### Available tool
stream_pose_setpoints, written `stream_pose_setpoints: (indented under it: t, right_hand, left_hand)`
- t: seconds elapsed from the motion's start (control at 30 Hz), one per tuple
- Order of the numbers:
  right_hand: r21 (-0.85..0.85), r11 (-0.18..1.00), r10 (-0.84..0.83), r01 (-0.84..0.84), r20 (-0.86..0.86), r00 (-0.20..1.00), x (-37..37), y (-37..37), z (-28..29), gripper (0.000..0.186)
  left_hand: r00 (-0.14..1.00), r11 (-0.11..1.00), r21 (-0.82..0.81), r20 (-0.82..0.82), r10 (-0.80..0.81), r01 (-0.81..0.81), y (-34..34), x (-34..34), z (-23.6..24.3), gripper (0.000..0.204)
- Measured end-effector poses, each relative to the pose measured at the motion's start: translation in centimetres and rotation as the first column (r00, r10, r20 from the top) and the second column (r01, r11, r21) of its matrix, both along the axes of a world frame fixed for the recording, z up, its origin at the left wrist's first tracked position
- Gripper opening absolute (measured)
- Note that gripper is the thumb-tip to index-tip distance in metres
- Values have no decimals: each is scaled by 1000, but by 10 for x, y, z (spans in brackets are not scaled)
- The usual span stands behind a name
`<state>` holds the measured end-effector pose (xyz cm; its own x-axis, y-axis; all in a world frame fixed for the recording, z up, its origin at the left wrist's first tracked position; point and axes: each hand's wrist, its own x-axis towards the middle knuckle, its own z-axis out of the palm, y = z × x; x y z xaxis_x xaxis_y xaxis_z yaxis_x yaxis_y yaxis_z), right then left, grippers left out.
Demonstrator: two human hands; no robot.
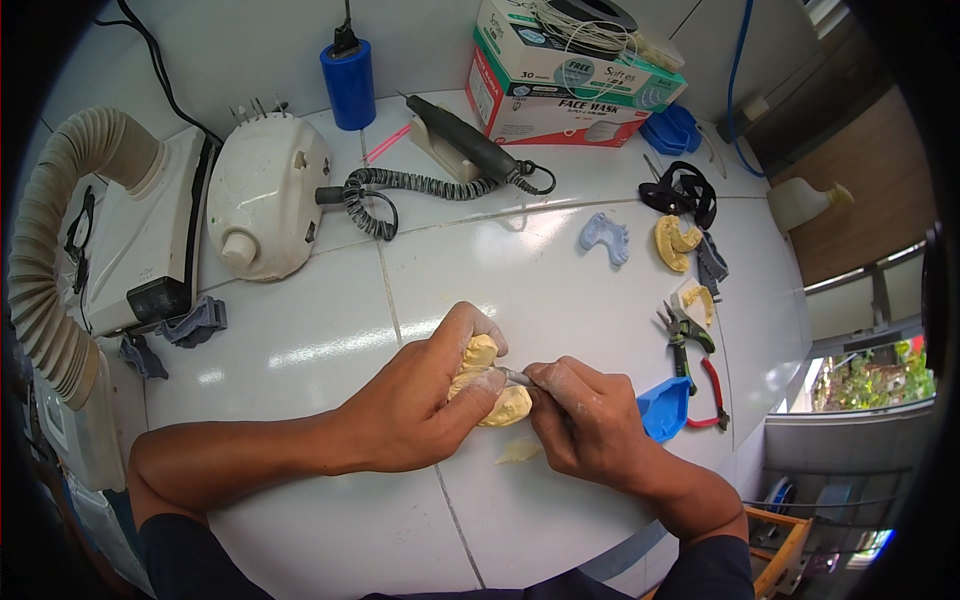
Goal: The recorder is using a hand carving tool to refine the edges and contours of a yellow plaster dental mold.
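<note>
My left hand (430,395) is wrapped round a pale yellow plaster dental model (508,407), held a little above the white tiled table. In my right hand (590,410) is a slim metal carving tool (517,377), pinched like a pen. Its tip reaches the model beside my left thumb, so the very end is hidden. Both hands have white dust on the fingers. A small heap of yellowish shavings (519,452) lies on the table below the model.
To the right are a blue tray (664,408), red-handled pliers (713,395), green-handled cutters (687,335) and a yellow model (673,245). Farther back lie a blue-grey dental mould (605,239), a black handpiece (468,140) and stacked boxes (560,100). A white control unit (265,195) and ribbed hose (45,250) stand left.
</note>
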<state>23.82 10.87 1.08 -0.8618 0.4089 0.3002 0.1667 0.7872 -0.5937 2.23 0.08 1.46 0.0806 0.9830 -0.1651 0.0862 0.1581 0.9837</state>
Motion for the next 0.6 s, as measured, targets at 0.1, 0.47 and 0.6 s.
stream_pose_setpoints:
  t: [0.1, 0.47, 0.6]
  right_hand:
    - [4, 1000, 3, -3, 7, 1000, 0, 0, -1, 24]
    - [17, 1000, -10, 9, 16, 1000, 0, -1, -1, 24]
    - [21, 1000, -11, 11, 17, 1000, 0, -1, -2, 24]
  left_hand:
    - [1000, 1000, 0, -20, -17, 17, 0, -1, 1, 19]
    - [999, 999, -19, 8, -42, 42, 1, -2, 1, 16]
    - [999, 999, -12, 0, -51, 51, 1, -3, 2, 15]
